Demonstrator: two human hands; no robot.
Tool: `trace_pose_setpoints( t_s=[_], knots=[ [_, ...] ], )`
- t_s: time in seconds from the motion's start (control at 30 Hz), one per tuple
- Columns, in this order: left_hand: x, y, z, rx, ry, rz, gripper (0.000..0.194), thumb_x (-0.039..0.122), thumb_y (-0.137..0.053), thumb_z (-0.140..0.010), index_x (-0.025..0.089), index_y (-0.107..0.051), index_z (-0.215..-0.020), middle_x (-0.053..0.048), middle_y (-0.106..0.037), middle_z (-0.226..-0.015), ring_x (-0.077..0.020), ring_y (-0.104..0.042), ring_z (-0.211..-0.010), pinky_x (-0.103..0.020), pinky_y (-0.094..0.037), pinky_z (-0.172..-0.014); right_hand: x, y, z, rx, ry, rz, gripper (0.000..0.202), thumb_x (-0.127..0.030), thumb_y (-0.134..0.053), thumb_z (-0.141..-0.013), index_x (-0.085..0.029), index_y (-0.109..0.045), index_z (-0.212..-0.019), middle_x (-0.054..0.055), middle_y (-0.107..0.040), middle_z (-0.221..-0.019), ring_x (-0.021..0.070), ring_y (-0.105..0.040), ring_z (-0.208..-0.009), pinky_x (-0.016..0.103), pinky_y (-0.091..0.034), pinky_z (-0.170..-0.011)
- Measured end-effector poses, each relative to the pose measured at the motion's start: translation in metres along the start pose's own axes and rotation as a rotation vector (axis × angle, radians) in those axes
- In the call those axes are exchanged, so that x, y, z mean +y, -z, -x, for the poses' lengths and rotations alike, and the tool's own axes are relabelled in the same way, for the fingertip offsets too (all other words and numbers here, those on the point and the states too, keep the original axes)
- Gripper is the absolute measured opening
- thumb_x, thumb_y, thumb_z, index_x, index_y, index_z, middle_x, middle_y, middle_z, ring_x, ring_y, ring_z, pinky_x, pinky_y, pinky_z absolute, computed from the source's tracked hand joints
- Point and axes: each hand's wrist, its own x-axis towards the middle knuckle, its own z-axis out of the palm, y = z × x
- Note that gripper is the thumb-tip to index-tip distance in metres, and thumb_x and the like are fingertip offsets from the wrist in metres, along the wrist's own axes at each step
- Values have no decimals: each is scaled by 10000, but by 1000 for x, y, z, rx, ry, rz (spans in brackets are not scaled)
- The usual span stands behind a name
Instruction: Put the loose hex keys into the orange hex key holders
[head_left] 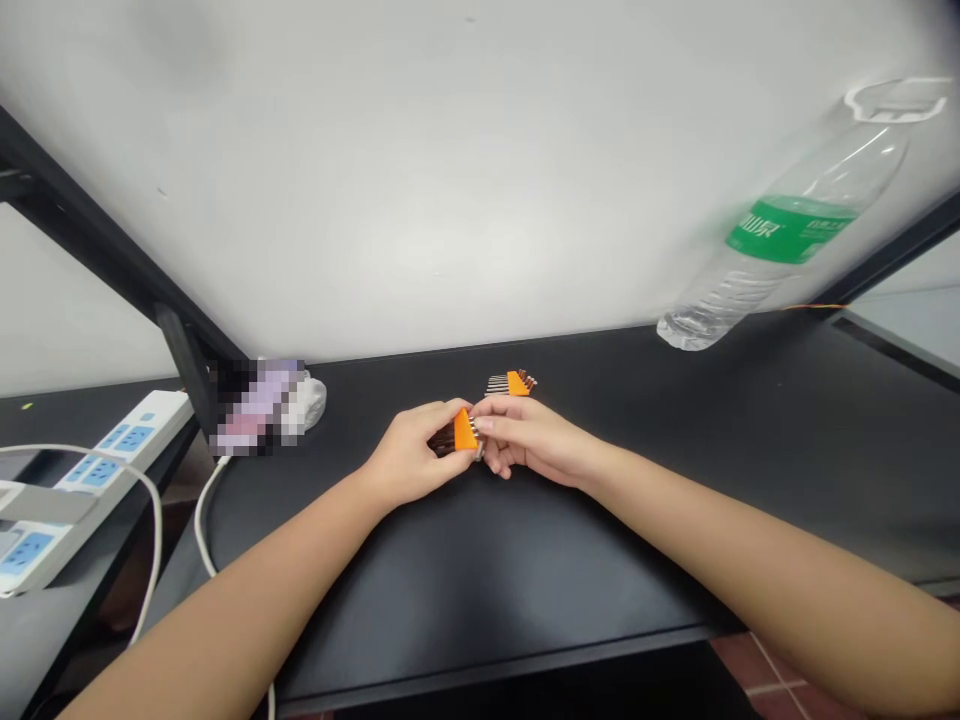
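Between the thumb and fingers of my left hand is an orange-banded bundle, with slim dark brown pieces on one side and silvery ends on the other. Its exact kind I cannot tell. My right hand meets it from the right, thumb and index finger closed at the silvery ends; the other fingers curl below. A similar orange-banded bundle lies on the black table just behind my right hand, thin silvery ends pointing left and brown ends right.
A clear plastic bottle with a green label stands at the back right by the white wall. To the left are a blurred-out item, a white crumpled thing, a white cable, a black frame bar and a power strip.
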Motion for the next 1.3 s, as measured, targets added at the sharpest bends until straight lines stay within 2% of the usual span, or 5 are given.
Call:
trace_pose_setpoints(
  t_s=[0.2,0.5,0.63,0.77,1.3],
  knots=[
    [0,0,0,-27,-15,22,195,263,-650,-883,197,-689,-1062,-13,-674,-897,-130,-599,-756,-247,-486,-723,-4,-1,4,-120,44,256,367,-419,-795,-863,-172,-646,-1090,5,-648,-857,108,-606,-613,258,-533,-572],
    [3,4,0,-133,-64,62,168,266,-674,-877,200,-682,-1031,-1,-663,-859,-129,-586,-741,-234,-472,-700,-12,14,3,-184,109,734,380,-549,-750,-864,-177,-674,-884,-27,-581,-711,121,-541,-580,263,-434,-552],
    [-4,6,1,-101,-48,-76,280,313,-697,-865,222,-668,-1128,-6,-664,-886,-146,-599,-759,-246,-483,-703,-18,26,5,-90,353,1177,354,-516,-704,-920,-186,-702,-792,16,-649,-745,162,-580,-694,305,-454,-692],
    [-12,4,2,-79,-1,-129,320,311,-707,-854,235,-664,-1161,-1,-653,-874,-148,-604,-743,-259,-498,-704,-13,47,2,167,473,1410,168,-295,-600,-998,-227,-750,-1032,68,-708,-1024,213,-646,-938,338,-489,-841],
    [-16,0,2,-88,34,-139,384,311,-725,-829,256,-665,-1204,-11,-686,-943,-171,-653,-806,-285,-535,-749,-12,31,4,243,228,1864,97,-175,-565,-922,-178,-660,-905,86,-678,-1009,190,-627,-758,304,-417,-644]
  ],
)
